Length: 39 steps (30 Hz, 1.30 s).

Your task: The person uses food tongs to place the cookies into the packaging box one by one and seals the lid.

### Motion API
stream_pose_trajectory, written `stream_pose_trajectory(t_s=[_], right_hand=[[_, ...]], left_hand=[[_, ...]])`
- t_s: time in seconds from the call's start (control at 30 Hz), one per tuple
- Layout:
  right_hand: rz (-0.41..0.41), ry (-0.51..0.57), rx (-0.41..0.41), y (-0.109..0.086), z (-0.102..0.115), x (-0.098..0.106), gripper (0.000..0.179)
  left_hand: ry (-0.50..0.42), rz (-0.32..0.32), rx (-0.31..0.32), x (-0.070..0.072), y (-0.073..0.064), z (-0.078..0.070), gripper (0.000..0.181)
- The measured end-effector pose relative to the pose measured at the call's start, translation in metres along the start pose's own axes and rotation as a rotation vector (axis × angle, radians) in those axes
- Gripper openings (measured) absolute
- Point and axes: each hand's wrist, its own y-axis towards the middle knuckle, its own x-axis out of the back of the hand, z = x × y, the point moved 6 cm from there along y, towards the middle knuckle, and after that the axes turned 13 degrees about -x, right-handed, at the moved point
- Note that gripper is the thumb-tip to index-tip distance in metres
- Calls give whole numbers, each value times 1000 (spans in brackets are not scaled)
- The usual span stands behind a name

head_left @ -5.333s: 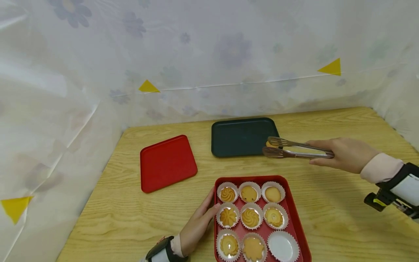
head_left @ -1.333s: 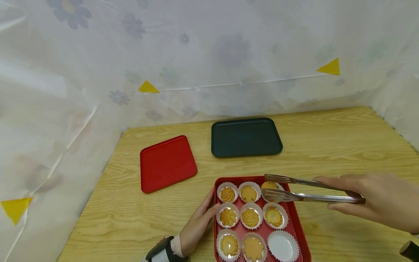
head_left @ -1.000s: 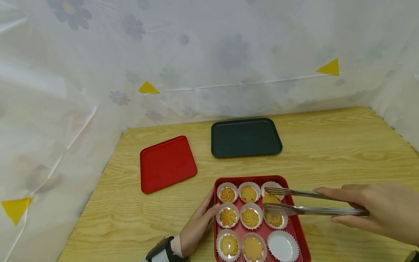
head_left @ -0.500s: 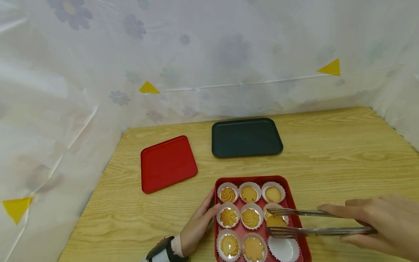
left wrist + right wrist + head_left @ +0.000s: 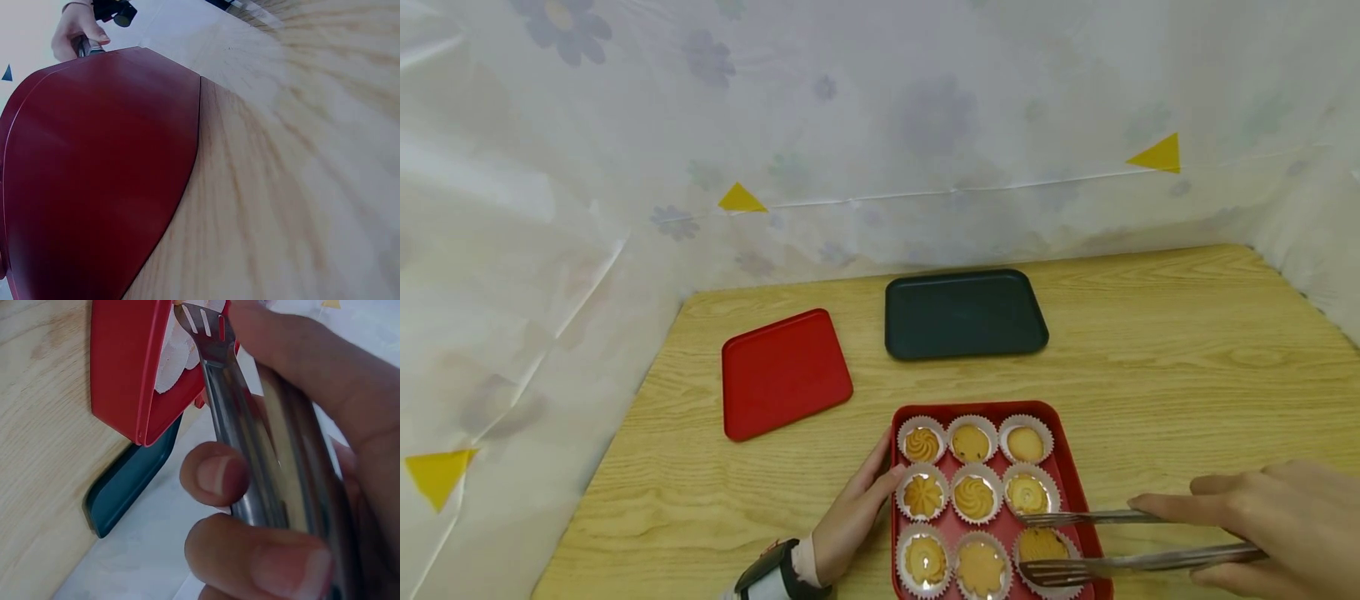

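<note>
My right hand [image 5: 1270,525] grips metal tongs [image 5: 1180,558], their slotted tips spread over the near right corner of a red box [image 5: 1090,542]. Between those tips, a round dark-speckled cookie [image 5: 1042,544] lies in the near right white paper cup [image 5: 1075,546]. The right wrist view shows the fingers [image 5: 269,550] around the tongs' arms. My left hand [image 5: 850,521] rests along the box's left side, fingers extended on the outer wall and thumb at the rim. In the left wrist view the box's red outer wall [image 5: 106,169] fills much of the picture.
Several other cookies sit in white paper cups in rows, among them a swirl cookie [image 5: 975,498] and a flower-shaped one [image 5: 980,569]. Behind the box lie a flat red tray [image 5: 786,375] and a dark green tray [image 5: 966,317] on the wooden table [image 5: 685,483].
The tongs carried the speckled cookie from near the green tray, over the box's right column, to the near right cup, which was empty before. The left hand stayed put.
</note>
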Motion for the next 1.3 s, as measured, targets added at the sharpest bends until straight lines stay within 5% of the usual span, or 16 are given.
stream_pose_trajectory(t_s=[0.3,0.9,1.3], right_hand=[[15,-62,-48,1,9,2,57],[-34,-85,12,4,20,3,59],[-105,41,119,1,11,11,59]], left_hand=[[-3,4,-3,0,1,0,69],[-12,2,-9,0,1,0,68],[-23,19,-30,-1,1,-1,67]])
